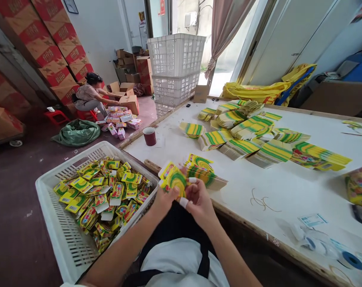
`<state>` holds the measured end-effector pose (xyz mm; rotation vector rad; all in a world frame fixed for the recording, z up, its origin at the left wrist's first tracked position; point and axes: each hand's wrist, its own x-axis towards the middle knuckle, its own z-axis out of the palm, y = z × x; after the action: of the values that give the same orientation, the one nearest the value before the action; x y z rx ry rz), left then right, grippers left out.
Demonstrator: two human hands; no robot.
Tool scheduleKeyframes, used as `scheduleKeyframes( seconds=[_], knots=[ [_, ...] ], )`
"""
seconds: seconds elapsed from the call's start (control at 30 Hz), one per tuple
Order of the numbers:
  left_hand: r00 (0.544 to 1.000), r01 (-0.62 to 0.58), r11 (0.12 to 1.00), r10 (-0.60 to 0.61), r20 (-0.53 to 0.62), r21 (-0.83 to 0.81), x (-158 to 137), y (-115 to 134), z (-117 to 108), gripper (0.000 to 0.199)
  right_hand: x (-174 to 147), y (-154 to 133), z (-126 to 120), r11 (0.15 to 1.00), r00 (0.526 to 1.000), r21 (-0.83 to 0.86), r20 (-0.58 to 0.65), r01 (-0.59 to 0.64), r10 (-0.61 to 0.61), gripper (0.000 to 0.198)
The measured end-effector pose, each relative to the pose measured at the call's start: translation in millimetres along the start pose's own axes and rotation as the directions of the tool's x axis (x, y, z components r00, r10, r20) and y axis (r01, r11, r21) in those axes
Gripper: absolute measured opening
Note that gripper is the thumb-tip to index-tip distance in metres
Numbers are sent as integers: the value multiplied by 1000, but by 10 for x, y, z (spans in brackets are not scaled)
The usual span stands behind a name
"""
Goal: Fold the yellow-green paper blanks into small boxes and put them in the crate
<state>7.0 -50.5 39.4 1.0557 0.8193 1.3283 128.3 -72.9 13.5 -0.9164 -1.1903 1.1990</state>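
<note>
Between my hands, over the table's near edge, is a small yellow-green printed carton [175, 179]. My left hand [166, 199] grips it from the left, thumb across its printed face. White tape wraps the thumb and a finger of my right hand [198, 201], whose curled fingers are at the carton's right edge; whether they grip it I cannot tell. Just behind them a stack of flat cartons [203, 172] rests on the table. To my left a white plastic crate [53, 215] holds many folded yellow cartons [117, 193].
Bundles of flat cartons [243, 131] lie across the white table [234, 203]. A dark red mug [150, 136] stands near its left edge. Rubber bands [263, 201] and a tape roll [351, 260] lie to the right. Stacked crates [176, 59] rise behind; a seated person [89, 95] handles boxes.
</note>
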Motion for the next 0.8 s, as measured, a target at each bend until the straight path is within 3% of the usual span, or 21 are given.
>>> scheduleKeyframes(
  seconds=[0.13, 0.23, 0.33, 0.4, 0.53, 0.67, 0.73, 0.8],
  knots=[
    [971, 53, 988, -85, -223, -145, -99, -111, 264, 47, -220, 92, 169, 984, 996, 164, 63, -75, 65, 43],
    [944, 57, 996, -74, -320, -64, -121, -120, 195, 42, -309, 145, 224, 984, 991, 150, 107, -100, 85, 43],
    [937, 84, 993, -51, -345, 82, -138, -121, 85, 43, -322, 169, 242, 992, 990, 83, 112, -99, 90, 41],
    [949, 83, 990, -44, -311, 113, -159, -119, 60, 47, -294, 171, 197, 998, 997, 10, 49, -55, 55, 37],
    [992, 42, 999, -38, -123, 29, -200, -93, 116, 45, -223, 163, -28, 994, 994, -96, -97, 48, -58, 18],
    [996, 80, 992, -76, -41, 98, -187, -40, 140, 28, -222, 143, -290, 982, 988, -168, -113, 87, -107, 16],
    [993, 106, 988, -111, 38, 115, -148, 8, 91, 31, -238, 118, -422, 973, 982, -204, -129, 112, -140, 14],
    [986, 119, 988, -130, 107, 100, -100, 74, 6, 45, -249, 70, -558, 922, 965, -341, -116, 182, -233, 14]
  ],
)
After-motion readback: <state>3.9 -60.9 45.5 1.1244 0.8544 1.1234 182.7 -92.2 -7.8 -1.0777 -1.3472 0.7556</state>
